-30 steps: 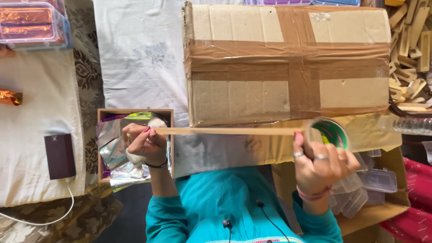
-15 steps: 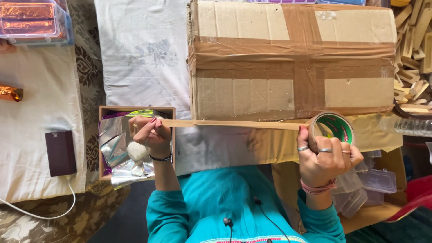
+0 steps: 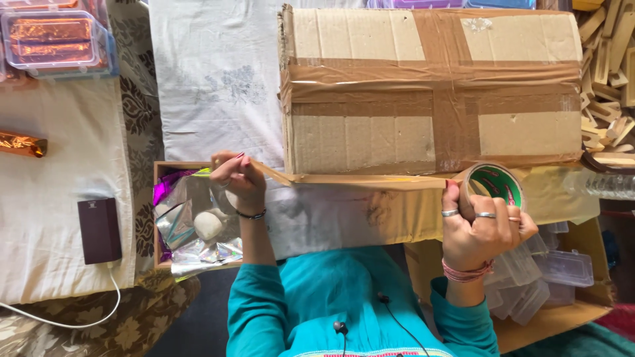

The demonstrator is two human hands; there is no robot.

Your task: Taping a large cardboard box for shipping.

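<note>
Brown packing tape (image 3: 370, 178) stretches across the centre of the frame, along the lower edge of the taped cardboard box (image 3: 433, 86). Our left hand (image 3: 237, 178) pinches its free end, fingers together; our right hand (image 3: 479, 228), fingers clamped, grips the tape roll (image 3: 493, 185) at centre right. A wooden tray (image 3: 159, 218) of foil wrappers sits lower left.

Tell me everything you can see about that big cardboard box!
The cardboard box is big, brown and rectangular, lying shut on a white cloth. Wide brown tape bands cross it lengthwise and crosswise, wrinkled in places. Its left edge looks dented. A fresh tape strip stretches along its near edge, pulled between the left hand and the tape roll in the right hand.
</note>
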